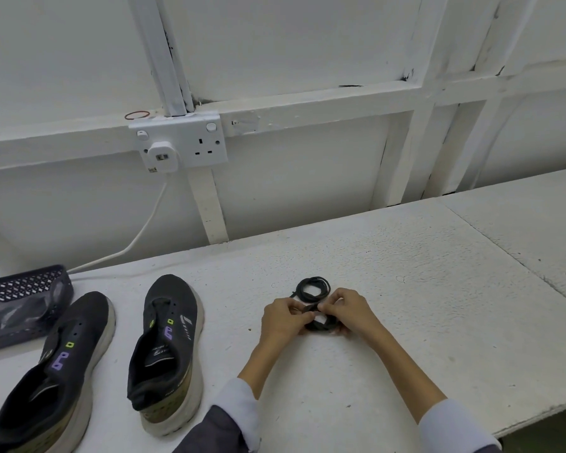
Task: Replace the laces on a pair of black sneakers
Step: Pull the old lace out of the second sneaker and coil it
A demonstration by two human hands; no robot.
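Both hands, left hand (283,317) and right hand (347,310), pinch a coiled black lace (317,325) with curled fingers; another round coil (312,288) lies on the rough white table (422,289).

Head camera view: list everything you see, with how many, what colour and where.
sneakers: 2, black with pale soles, unlaced, left part of table
coiled lace: 1, black, on table just beyond the hands
lace bundle: 1, black, between both hands
basket: 1, dark, perforated, far left of table
table: 1, white
wall socket: 1 double, white, wall behind
plug: 1, white, in left outlet
cable: 1, white, from plug down to table
rubber band: 1, red, ledge above socket
left hand: pinches lace bundle
right hand: pinches lace bundle
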